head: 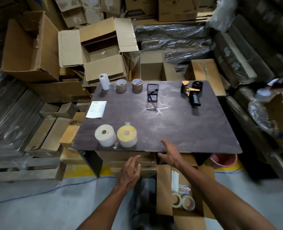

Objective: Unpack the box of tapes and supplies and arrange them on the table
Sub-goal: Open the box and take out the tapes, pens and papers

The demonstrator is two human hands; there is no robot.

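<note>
On the dark table [187,130] stand a white label roll [105,135] and a yellow label roll [127,136] near the front left. At the back are a white film roll [104,81], two brown tape rolls [121,84] [137,84], a black wire holder [152,92] and a black-and-orange tape dispenser [191,91]. A paper sheet [96,109] lies at the left edge. My right hand [169,154] rests at the table's front edge, empty. My left hand [130,171] hovers below the edge, fingers relaxed. The open box [164,188] on the floor holds two clear tape rolls [184,200] and small packets [179,181].
Stacks of cardboard boxes [102,52] and plastic-wrapped bundles [175,42] surround the table on the left, back and right. A pink bucket [223,161] sits under the table's right side. A blue cable [38,193] runs across the grey floor.
</note>
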